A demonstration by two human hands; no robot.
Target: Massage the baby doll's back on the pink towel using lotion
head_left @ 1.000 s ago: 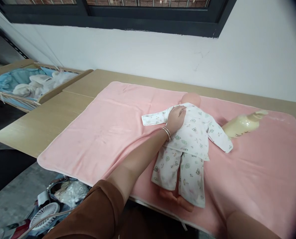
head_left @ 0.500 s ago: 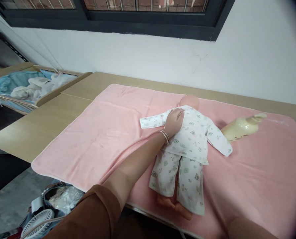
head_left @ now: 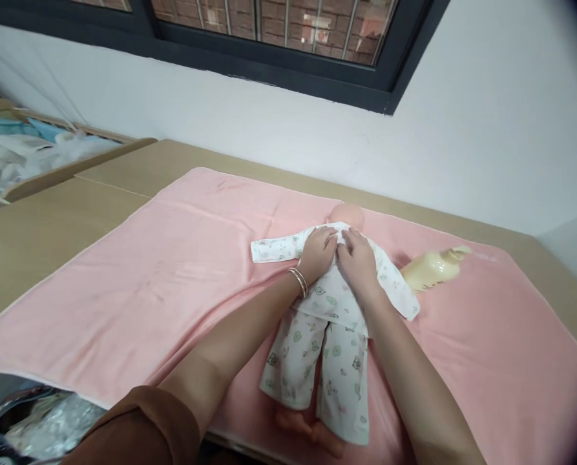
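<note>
A baby doll (head_left: 347,214) lies on the pink blanket (head_left: 172,258), its head toward the wall and its feet toward me. It wears a white printed long-sleeved top (head_left: 334,303) and matching trousers (head_left: 344,381), with both sleeves spread outward. My left hand (head_left: 318,250), with bracelets at the wrist, rests on the upper part of the top with its fingers extended. Beside it my right hand (head_left: 358,259) lies on the same part, fingers loosely apart and slightly bent. The hands' fingertips are close together below the doll's head.
A pale yellow pump bottle (head_left: 430,271) lies on its side right of the doll. The wooden table (head_left: 108,200) extends left to a cot (head_left: 50,165) holding cloths and plastic. A bag of clutter (head_left: 50,423) is below the near left edge. A window stands above.
My right hand has come up from the lower right onto the doll's top, beside my left hand. My left hand stays on the top. The camera view has shifted.
</note>
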